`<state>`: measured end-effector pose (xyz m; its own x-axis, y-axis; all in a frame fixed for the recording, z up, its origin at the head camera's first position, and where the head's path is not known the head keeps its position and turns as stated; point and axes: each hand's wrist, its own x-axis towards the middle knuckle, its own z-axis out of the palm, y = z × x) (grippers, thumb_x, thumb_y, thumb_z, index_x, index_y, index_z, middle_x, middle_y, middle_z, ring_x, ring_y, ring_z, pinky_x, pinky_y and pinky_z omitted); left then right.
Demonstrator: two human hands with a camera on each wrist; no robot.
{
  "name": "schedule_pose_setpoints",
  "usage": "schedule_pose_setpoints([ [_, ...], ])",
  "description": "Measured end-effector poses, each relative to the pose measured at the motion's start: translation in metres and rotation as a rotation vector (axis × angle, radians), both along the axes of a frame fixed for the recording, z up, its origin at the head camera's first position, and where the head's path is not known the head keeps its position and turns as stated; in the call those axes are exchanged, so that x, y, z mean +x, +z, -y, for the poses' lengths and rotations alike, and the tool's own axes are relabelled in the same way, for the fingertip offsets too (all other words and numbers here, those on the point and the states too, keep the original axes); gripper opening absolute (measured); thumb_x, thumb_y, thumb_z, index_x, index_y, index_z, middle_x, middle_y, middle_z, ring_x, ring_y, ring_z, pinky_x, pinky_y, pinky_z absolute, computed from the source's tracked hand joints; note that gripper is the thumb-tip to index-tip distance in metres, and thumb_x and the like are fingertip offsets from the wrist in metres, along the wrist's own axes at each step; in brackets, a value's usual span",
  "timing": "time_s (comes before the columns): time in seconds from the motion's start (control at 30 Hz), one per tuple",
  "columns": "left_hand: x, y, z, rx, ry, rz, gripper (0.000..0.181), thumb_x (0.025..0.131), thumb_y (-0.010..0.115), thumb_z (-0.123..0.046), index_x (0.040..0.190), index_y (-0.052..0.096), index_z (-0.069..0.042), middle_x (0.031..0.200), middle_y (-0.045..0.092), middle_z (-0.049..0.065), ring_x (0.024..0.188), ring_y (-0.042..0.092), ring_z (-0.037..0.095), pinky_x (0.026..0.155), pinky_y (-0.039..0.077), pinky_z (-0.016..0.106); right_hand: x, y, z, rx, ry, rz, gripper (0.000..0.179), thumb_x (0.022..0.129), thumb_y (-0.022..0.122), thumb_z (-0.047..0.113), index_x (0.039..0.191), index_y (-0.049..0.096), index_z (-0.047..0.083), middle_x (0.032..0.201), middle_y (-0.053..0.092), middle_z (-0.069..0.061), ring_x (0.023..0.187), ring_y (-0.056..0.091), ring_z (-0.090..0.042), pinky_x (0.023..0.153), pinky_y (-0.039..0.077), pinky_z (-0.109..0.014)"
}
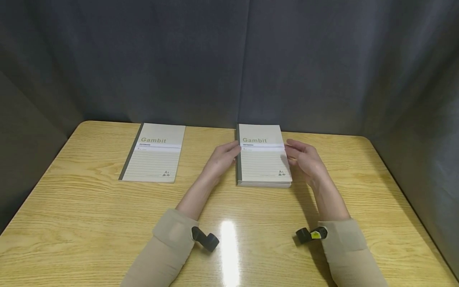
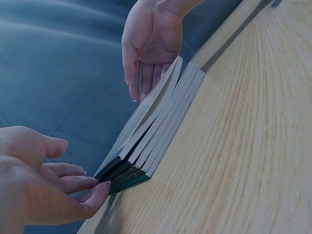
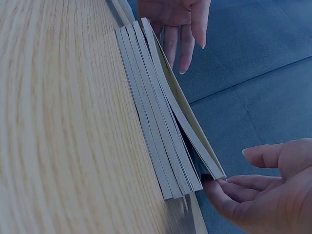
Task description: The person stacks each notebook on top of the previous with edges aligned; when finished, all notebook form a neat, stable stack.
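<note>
A stack of several notebooks [image 1: 265,161] with cream, lined "Gambit" covers and dark spines lies at the far side of the table. My left hand [image 1: 223,160] touches the spine side, its fingertips against the dark edges [image 2: 127,181]. On the opposite side, my right hand [image 1: 307,160] has its fingers at the open page edge. In the right wrist view, the top notebook [image 3: 183,107] stands slightly lifted from those below, and fingers of the right hand [image 3: 265,187] meet its near corner. Neither thumb is pressed on a cover.
A single matching notebook [image 1: 153,153] lies flat to the left of the stack. The wooden table [image 1: 89,223] has rounded far corners, and a dark grey curtain [image 1: 172,59] hangs behind its far edge. Small black cameras [image 1: 208,240] are strapped at both sleeves.
</note>
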<state>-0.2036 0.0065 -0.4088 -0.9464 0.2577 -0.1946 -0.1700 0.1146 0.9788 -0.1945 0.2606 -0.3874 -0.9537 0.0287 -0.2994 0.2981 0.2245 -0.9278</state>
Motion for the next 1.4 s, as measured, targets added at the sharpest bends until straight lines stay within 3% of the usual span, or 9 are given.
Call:
schedule_pose_setpoints([
  [0.6, 0.0010, 0.0017, 0.0001, -0.036, -0.050, 0.032, 0.056, 0.110, 0.045, -0.032, 0.158, 0.038, -0.004, 0.168, 0.036, 0.010, 0.159, 0.029, 0.024, 0.128, 0.035, 0.041, -0.0008, -0.0007, -0.0002, 0.019, -0.005, 0.012, 0.063, 0.107, 0.051, 0.020, 0.162, 0.026, 0.001, 0.169, 0.030, -0.014, 0.151, 0.040, -0.026, 0.127, 0.038, -0.040],
  [0.8, 0.0013, 0.0023, 0.0000, -0.048, -0.062, 0.022, 0.056, 0.110, 0.044, -0.032, 0.159, 0.036, -0.004, 0.168, 0.034, 0.011, 0.159, 0.027, 0.025, 0.130, 0.031, 0.042, -0.0005, 0.0002, -0.0001, 0.011, -0.004, 0.019, 0.064, 0.107, 0.052, 0.021, 0.162, 0.026, 0.002, 0.171, 0.026, -0.011, 0.153, 0.037, -0.024, 0.128, 0.036, -0.039],
  [1.03, 0.0010, 0.0034, -0.0008, -0.083, -0.074, 0.006, 0.058, 0.110, 0.043, -0.034, 0.160, 0.035, -0.005, 0.168, 0.034, 0.010, 0.160, 0.025, 0.026, 0.133, 0.022, 0.042, -0.0010, 0.0017, -0.0010, 0.012, -0.002, 0.025, 0.063, 0.108, 0.051, 0.021, 0.162, 0.026, 0.002, 0.168, 0.033, -0.013, 0.150, 0.040, -0.026, 0.127, 0.037, -0.039],
  [1.4, 0.0014, 0.0041, -0.0009, -0.091, -0.073, 0.007, 0.058, 0.111, 0.042, -0.034, 0.160, 0.033, -0.006, 0.169, 0.033, 0.010, 0.160, 0.023, 0.026, 0.134, 0.019, 0.043, -0.0002, 0.0023, -0.0006, 0.016, 0.002, 0.029, 0.063, 0.108, 0.051, 0.022, 0.162, 0.026, 0.003, 0.168, 0.033, -0.012, 0.149, 0.041, -0.025, 0.126, 0.039, -0.037],
])
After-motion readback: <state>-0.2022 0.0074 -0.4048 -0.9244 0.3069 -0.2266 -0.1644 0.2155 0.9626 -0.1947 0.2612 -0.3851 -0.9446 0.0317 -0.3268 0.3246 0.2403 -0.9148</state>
